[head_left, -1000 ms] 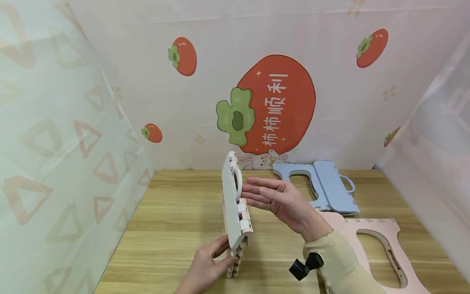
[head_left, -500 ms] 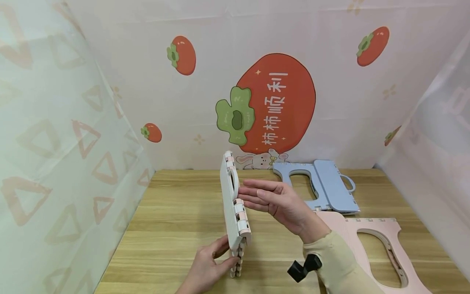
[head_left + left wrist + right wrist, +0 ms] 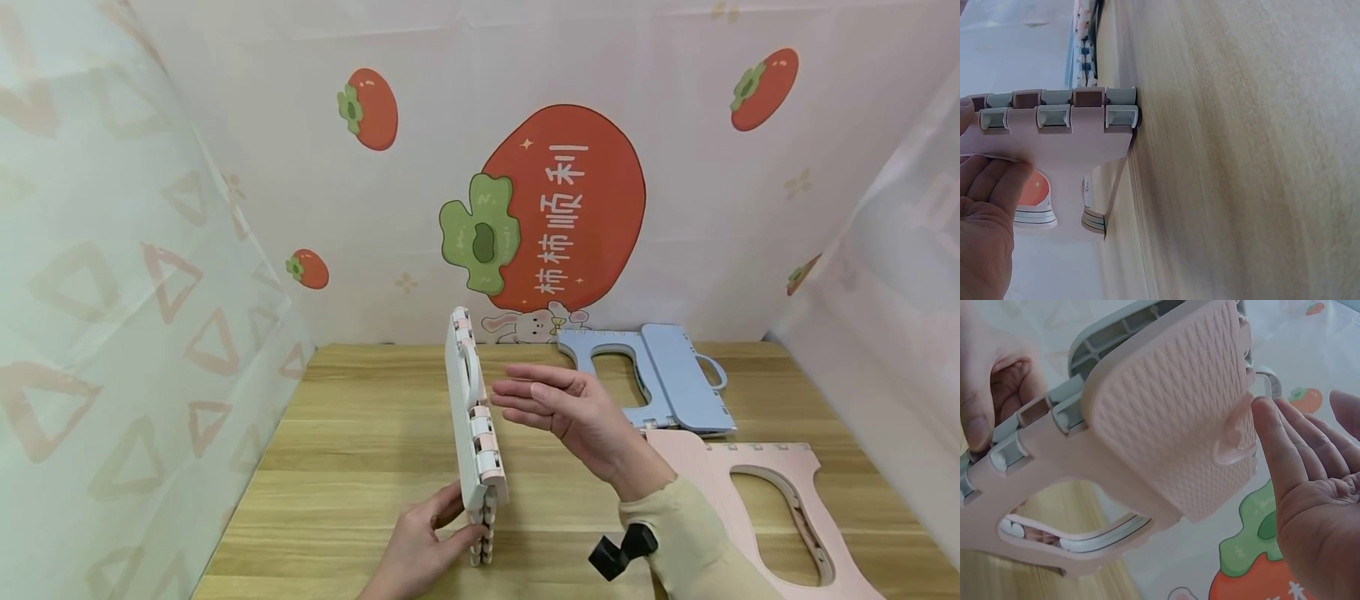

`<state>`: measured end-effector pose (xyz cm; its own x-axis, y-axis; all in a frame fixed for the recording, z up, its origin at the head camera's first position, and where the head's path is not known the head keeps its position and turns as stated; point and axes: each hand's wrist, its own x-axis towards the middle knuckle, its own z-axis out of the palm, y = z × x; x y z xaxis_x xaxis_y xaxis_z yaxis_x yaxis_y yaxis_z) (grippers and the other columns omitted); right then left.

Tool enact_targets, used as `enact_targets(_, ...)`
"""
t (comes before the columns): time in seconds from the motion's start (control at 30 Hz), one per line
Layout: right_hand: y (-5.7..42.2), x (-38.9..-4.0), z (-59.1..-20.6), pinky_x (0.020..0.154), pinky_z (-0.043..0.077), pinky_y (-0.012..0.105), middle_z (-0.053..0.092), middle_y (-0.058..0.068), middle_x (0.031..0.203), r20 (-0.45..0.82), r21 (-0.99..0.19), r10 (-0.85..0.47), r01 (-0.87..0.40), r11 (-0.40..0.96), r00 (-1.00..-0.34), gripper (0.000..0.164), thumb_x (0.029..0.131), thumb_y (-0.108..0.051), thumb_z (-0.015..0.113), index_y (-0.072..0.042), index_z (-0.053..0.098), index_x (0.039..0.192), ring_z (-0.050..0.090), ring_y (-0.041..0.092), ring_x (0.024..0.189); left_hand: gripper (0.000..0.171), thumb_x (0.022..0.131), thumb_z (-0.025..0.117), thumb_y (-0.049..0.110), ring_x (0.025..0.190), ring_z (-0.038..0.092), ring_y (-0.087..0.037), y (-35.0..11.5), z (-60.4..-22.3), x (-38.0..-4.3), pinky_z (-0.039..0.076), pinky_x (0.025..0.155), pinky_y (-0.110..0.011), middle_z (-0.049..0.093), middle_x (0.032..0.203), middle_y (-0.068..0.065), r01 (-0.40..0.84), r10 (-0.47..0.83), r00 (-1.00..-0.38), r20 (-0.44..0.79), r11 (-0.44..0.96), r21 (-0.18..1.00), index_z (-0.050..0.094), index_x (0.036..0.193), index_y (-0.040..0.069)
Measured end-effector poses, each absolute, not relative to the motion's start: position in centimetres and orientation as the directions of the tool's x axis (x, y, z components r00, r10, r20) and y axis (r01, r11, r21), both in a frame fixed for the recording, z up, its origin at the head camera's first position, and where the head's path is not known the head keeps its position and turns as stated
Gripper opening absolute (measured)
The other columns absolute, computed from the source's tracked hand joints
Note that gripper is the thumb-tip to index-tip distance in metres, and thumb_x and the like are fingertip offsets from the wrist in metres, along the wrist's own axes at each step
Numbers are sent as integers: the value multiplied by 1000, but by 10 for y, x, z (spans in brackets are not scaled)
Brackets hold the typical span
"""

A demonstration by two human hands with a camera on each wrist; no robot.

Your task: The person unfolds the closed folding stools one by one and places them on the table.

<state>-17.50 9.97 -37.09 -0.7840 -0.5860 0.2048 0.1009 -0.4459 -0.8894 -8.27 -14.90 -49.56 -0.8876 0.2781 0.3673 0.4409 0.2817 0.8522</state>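
A pink and whitish plastic folding stool (image 3: 465, 454) stands nearly folded on edge in the middle of the wooden table. My left hand (image 3: 420, 542) grips its near hinged leg edge, thumb on the right side and fingers on the left. The right wrist view shows the stool's textured pink seat half (image 3: 1166, 406) and, between the halves, the ribbed grey underside. My right hand (image 3: 585, 421) is held up right of the stool with straight fingers, fingertips close to the carry handle (image 3: 469, 375) and a narrow gap between them in the head view.
Flat on the table at right lie a blue folding stool (image 3: 678, 367) and, nearer, a pink one (image 3: 806, 483), partly behind my right forearm. A printed sheet (image 3: 360, 275) walls the table's back and sides. A black camera mount (image 3: 626, 550) sticks out from my right wrist.
The stool's upper part has swung slightly left, while its near foot has stayed in place. A small gap has opened between its handle and my right fingertips. My left hand keeps its grip.
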Motion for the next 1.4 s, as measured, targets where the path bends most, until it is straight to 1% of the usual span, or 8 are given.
enact_targets(0.17, 103, -174, -379, 102, 55, 47, 71, 16, 127, 183, -917, -570, 69, -392, -801, 34, 106, -7, 52, -1, 62, 138, 67, 31, 120, 51, 90, 80, 18, 110, 69, -19, -149, -493, -82, 60, 90, -36, 73, 120, -17, 403, 268, -905, 330, 286, 869, 63, 135, 0)
enact_targets(0.47, 109, -167, -398, 103, 54, 46, 67, 21, 131, 95, -963, -572, 70, -260, -814, 40, 105, -11, 57, 3, 56, 142, 67, 31, 120, 50, 90, 81, 16, 108, 71, -19, -151, -496, -83, 61, 87, -43, 74, 118, -16, 432, 276, -892, 359, 284, 856, 63, 134, 1)
enact_targets(0.7, 112, -160, -413, 104, 54, 44, 66, 23, 133, 41, -974, -593, 100, -203, -804, 43, 105, -13, 58, 2, 53, 145, 68, 33, 119, 51, 90, 81, 15, 109, 71, -18, -152, -497, -83, 60, 90, -35, 74, 118, -14, 444, 286, -885, 367, 285, 849, 63, 135, 2)
enact_targets(0.87, 113, -155, -423, 103, 54, 44, 66, 20, 133, 14, -979, -589, 109, -172, -808, 44, 105, -13, 58, 0, 53, 146, 68, 30, 118, 50, 91, 80, 16, 109, 70, -18, -152, -496, -83, 60, 89, -34, 74, 118, -14, 466, 293, -876, 384, 304, 831, 63, 135, 2)
enact_targets(0.97, 112, -152, -429, 103, 54, 43, 66, 20, 134, 14, -981, -583, 101, -164, -812, 43, 105, -13, 58, -1, 54, 146, 67, 33, 120, 50, 91, 80, 18, 109, 70, -17, -153, -496, -83, 60, 90, -32, 75, 118, -11, 456, 290, -881, 373, 312, 834, 63, 135, 3)
enact_targets(1.1, 111, -148, -437, 103, 55, 43, 66, 21, 134, 10, -984, -574, 96, -153, -819, 43, 105, -12, 58, -1, 54, 146, 66, 35, 120, 50, 91, 80, 17, 109, 70, -18, -153, -497, -83, 59, 91, -28, 74, 118, -11, 461, 292, -879, 377, 318, 828, 63, 136, 3)
enact_targets(1.2, 111, -145, -442, 102, 55, 42, 65, 23, 134, 4, -985, -577, 96, -142, -817, 44, 104, -12, 59, 1, 53, 146, 68, 32, 117, 50, 91, 80, 16, 109, 71, -18, -153, -498, -83, 58, 91, -25, 74, 118, -12, 479, 296, -870, 393, 322, 817, 63, 136, 1)
enact_targets(1.4, 109, -137, -453, 104, 54, 38, 60, 28, 138, -1, -989, -601, 91, -119, -799, 47, 104, -11, 60, 6, 50, 146, 68, 29, 119, 50, 90, 80, 15, 109, 70, -18, -153, -498, -83, 58, 91, -25, 74, 118, -12, 481, 289, -870, 399, 322, 815, 64, 135, 2)
